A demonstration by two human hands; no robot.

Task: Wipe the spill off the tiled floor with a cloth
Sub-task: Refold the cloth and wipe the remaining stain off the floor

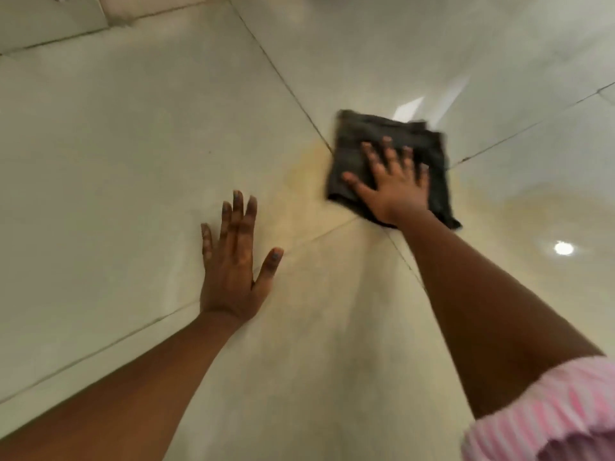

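Observation:
A dark grey folded cloth lies flat on the pale tiled floor. My right hand presses down on it with spread, straight fingers. A faint yellowish spill stains the tiles just left of the cloth, and another yellowish patch spreads to its right. My left hand rests flat on the floor, fingers straight, to the left of the stain and nearer me. The cloth and right hand look blurred.
Dark grout lines cross under the cloth. A bright ceiling light reflects in the glossy tile at the right. A pink striped sleeve fills the lower right corner.

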